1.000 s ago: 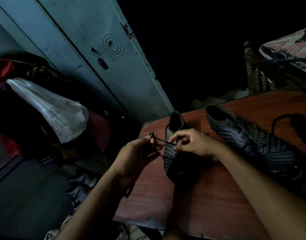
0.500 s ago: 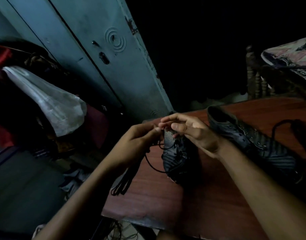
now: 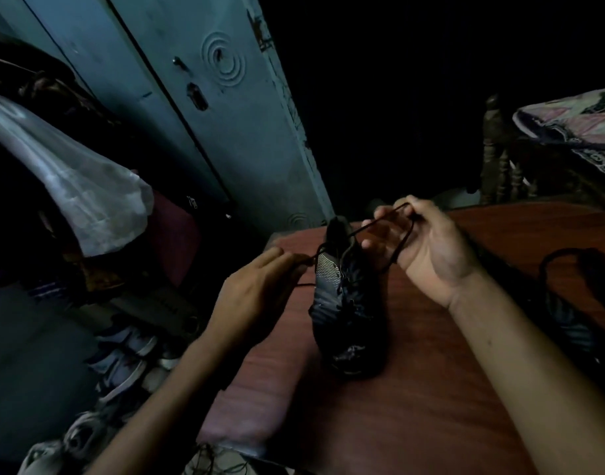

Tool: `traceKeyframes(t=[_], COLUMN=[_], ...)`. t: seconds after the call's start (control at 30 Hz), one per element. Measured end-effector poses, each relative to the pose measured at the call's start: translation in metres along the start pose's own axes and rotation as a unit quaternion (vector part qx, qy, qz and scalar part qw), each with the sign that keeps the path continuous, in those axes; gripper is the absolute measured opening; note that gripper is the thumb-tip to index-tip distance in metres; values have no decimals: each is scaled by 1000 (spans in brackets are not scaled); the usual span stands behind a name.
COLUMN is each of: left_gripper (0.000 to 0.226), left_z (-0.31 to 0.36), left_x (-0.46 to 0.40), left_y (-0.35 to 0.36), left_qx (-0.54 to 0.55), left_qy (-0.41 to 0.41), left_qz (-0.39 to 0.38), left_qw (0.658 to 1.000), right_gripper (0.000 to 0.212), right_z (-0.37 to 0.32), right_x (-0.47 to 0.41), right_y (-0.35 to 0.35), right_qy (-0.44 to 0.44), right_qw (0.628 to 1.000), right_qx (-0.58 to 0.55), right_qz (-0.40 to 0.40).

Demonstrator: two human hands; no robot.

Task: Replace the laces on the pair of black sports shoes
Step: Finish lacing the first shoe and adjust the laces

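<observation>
We are working on 1 black shoe [image 3: 345, 303] that is standing near the left edge of the red-brown table [image 3: 414, 406], toe pointing at us. A black lace [image 3: 369, 228] is running out of its top holes. Our right hand [image 3: 428, 248] is curling its fingers around a loop of that lace, up above the shoe. Our left hand [image 3: 259, 289] is pinching the other end of the lace, just beside the shoe.

We are guessing this shoe is nearly laced, but it is too dark to count the holes. The second shoe [image 3: 565, 317] is lying at the right, mostly hidden by our right arm, with a loose lace [image 3: 568, 258] on it. We are seeing no words or brand we can read.
</observation>
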State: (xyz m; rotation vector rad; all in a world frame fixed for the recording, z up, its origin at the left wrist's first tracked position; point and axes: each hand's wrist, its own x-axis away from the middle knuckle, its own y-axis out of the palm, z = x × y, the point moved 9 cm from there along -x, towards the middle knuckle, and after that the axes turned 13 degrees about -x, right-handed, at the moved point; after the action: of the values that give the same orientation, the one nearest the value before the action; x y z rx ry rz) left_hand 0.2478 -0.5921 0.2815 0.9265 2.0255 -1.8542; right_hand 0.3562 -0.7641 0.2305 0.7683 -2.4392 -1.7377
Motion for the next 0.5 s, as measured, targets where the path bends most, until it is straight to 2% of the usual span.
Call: traceKeyframes(t=[0.17,0.3,0.4,0.5], left_gripper=[21,17,12,10], left_z=[-22,-30,-39,-42], left_x=[25,27,23,20], left_y=[51,71,74,80], left_qx=[-50,-75,-61,-7], left_qy=[-42,-78,-139,-172], left_qz=[-36,-55,-26,18], left_qw=[997,993,988,985], right_gripper=[33,32,28,29], right_z=[14,21,35,45], right_x=[0,-4,-2,0], right_y=[-10,-24,-33,-40], right_qy=[24,17,39,59], right_qw=[999,982,947,870], right_qx=[45,180,311,487], right_qz=[17,52,66,42])
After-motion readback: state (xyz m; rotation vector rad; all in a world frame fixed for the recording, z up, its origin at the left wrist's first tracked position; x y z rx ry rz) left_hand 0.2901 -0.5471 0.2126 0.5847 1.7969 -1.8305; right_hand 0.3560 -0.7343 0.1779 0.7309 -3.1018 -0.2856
